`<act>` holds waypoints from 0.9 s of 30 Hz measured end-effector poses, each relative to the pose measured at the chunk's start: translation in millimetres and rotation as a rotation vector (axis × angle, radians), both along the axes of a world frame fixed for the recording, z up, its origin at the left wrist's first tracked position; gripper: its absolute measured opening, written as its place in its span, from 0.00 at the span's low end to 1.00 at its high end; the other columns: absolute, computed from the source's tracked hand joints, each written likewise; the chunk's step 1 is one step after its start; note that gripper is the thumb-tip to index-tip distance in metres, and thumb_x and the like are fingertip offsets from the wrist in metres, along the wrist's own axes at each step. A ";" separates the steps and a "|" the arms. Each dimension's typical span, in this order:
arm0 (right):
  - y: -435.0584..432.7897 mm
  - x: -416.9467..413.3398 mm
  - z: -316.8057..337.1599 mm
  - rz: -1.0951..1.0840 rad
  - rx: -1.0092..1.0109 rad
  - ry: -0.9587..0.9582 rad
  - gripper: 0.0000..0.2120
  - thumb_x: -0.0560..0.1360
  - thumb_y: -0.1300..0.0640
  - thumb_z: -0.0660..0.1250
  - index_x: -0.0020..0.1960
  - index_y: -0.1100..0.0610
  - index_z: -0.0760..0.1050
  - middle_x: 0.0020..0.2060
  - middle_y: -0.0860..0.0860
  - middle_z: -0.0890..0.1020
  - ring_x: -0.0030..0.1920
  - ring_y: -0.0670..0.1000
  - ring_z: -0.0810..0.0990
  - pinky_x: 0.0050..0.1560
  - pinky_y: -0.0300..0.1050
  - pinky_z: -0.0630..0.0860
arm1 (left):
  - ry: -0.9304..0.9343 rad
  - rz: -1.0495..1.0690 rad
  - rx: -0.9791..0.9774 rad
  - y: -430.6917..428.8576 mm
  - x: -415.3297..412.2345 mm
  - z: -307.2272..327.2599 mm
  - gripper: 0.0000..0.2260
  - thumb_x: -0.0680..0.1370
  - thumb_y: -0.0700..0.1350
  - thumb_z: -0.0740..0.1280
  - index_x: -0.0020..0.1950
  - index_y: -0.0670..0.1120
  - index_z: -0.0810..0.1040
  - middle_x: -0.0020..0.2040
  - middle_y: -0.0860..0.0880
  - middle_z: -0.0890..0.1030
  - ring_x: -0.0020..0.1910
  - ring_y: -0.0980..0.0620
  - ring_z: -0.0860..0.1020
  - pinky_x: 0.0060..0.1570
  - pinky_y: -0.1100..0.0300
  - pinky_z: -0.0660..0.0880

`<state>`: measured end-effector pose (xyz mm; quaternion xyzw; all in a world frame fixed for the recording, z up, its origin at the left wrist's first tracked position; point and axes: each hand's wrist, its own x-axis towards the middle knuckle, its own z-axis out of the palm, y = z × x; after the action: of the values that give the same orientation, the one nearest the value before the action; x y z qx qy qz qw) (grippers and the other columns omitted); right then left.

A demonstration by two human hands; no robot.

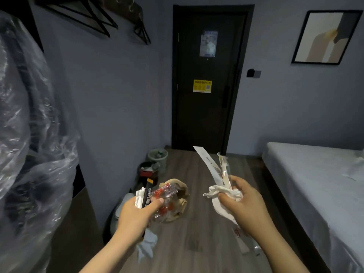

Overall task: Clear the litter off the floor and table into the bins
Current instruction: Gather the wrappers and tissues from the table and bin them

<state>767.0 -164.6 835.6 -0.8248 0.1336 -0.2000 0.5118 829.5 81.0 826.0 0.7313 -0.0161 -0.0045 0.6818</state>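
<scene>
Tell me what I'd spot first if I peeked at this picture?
Two hands full of litter, right in the middle: the left hand grips a clear wrapper with red spots, and the right hand grips a crumpled tissue and a long paper strip sticking up. Behind them, a pale bin and a dark bin stand on the floor near a tall dark door.

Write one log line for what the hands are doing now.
left hand: holds wrappers | right hand: holds tissue and paper strips | bins: ahead, not yet reached
</scene>
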 end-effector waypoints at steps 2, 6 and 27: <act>-18.6 39.2 0.3 0.023 -0.002 -0.001 0.20 0.67 0.55 0.72 0.57 0.40 0.76 0.42 0.36 0.82 0.39 0.38 0.82 0.32 0.29 0.73 | 0.000 0.013 -0.003 -16.8 32.2 1.3 0.13 0.72 0.39 0.73 0.31 0.48 0.75 0.19 0.54 0.74 0.18 0.62 0.71 0.19 0.72 0.63; -43.2 110.0 -4.4 0.081 0.003 0.030 0.17 0.68 0.55 0.71 0.48 0.35 0.73 0.42 0.31 0.80 0.37 0.37 0.81 0.29 0.27 0.72 | 0.017 0.065 -0.018 -43.2 94.7 -4.5 0.12 0.72 0.37 0.73 0.31 0.47 0.75 0.19 0.54 0.74 0.18 0.62 0.71 0.19 0.73 0.63; -45.9 500.3 -38.2 0.047 -0.061 0.206 0.20 0.69 0.55 0.73 0.61 0.49 0.77 0.43 0.42 0.83 0.40 0.39 0.81 0.37 0.34 0.74 | 0.189 0.134 -0.030 -37.3 490.6 -55.4 0.19 0.72 0.40 0.73 0.21 0.50 0.76 0.18 0.53 0.72 0.15 0.61 0.67 0.16 0.72 0.61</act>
<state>1267.2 -210.5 797.4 -0.8591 0.1601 -0.1062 0.4744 1320.1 43.7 770.6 0.7170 0.0970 -0.0277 0.6898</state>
